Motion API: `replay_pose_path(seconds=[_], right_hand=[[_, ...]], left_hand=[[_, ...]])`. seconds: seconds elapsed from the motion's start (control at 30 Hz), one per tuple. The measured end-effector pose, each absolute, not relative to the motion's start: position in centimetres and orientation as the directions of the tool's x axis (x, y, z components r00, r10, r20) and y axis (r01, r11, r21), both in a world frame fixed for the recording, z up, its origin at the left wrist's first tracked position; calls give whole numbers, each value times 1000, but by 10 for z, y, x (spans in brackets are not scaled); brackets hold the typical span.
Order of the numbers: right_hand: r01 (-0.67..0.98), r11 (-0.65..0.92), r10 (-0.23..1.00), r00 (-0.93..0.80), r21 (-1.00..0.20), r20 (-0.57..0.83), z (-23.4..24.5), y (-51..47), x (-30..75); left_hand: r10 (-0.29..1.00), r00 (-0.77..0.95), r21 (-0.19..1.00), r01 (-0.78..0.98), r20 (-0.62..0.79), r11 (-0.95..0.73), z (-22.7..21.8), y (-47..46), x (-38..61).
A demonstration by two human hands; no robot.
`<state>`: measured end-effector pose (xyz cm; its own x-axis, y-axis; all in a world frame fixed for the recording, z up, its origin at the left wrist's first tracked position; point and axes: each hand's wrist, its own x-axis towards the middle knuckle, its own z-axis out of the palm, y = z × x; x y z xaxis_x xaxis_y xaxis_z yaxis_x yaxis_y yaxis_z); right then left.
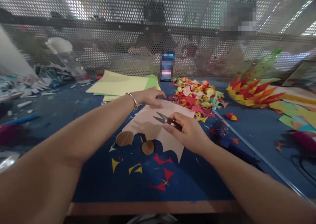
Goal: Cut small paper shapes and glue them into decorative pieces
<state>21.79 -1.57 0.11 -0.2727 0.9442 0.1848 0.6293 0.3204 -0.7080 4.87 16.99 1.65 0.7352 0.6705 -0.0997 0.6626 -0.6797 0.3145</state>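
A pale pink sheet of paper [148, 120] with scalloped cuts along its near edge lies on the blue table. My left hand [152, 97] reaches to its far edge with fingers apart, and a bracelet is on the wrist. Small dark-handled scissors [170, 121] are held in my right hand [189, 130], their blades parted and pointing left above the paper. By the scalloped edge lie a brown oval disc [124, 138] and a smaller round brown disc [147, 148]. Red scraps [169, 174] and yellow scraps [115, 165] are scattered nearer me.
Yellow and green sheets [120, 84] lie behind my left hand. A phone [167, 66] stands against the perforated metal screen. Colourful paper pieces [197, 94] are heaped at the back right, with a red-orange pointed paper piece [254, 92] beyond. A dark blue tool [234, 148] lies right.
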Motion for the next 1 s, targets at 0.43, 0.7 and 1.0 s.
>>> replay_pose_path(seconds=[0.43, 0.7, 1.0], right_hand=[[574, 329, 944, -194, -750, 265, 5, -13, 231], [509, 336, 937, -97, -792, 335, 5, -14, 232], [532, 358, 929, -120, -768, 350, 4, -16, 228]], left_hand=[[499, 866, 402, 469, -33, -786, 21, 188, 64], [698, 683, 651, 433, 215, -624, 70, 183, 15], [963, 157, 656, 707, 220, -265, 105, 177, -85]])
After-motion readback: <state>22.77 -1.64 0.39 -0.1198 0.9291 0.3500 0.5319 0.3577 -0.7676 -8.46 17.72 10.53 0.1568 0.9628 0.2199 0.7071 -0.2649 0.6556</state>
